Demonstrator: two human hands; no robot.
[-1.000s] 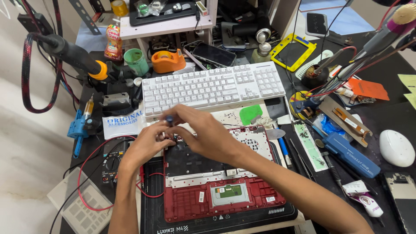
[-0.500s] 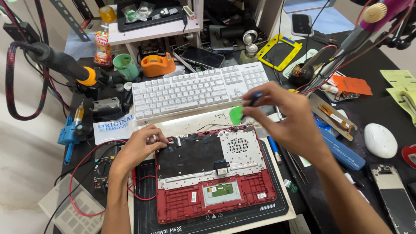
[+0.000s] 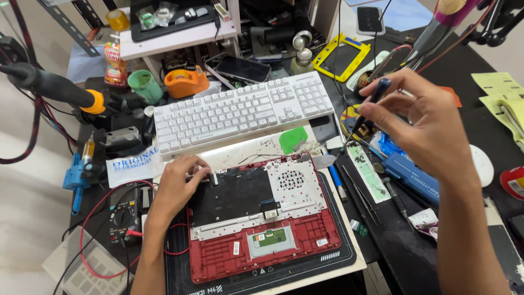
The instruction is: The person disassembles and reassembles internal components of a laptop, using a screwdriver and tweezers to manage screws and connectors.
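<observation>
Right hand (image 3: 431, 128) raised above the right side of the bench, fingers curled around a slim dark-handled screwdriver (image 3: 367, 112), grip tight at the upper handle, tip angled down and left toward a small round yellow-and-black tray (image 3: 349, 117); whether the tip touches anything cannot be told. Left hand (image 3: 177, 183) rests palm down at the upper left corner of the opened red plastic laptop shell (image 3: 262, 218), fingers bent and pressing on the edge, nothing clearly gripped in them. The shell lies inside-up on a black work mat (image 3: 338, 257), showing a black sheet, a silver metal plate with a perforated round patch, and a small green touchpad board near the front. Just behind the shell sits a white full-size keyboard (image 3: 240, 112), with a small green plastic pry pick (image 3: 292, 139) between the two. Left of the left hand, a black multimeter (image 3: 124, 216) with red leads looping over the mat. Further left and back, a black-and-orange soldering handle (image 3: 60, 90), an orange tape dispenser (image 3: 185, 82) and a green cup (image 3: 143, 84). To the right, under the right forearm, a blue rectangular tool case (image 3: 412, 175).
</observation>
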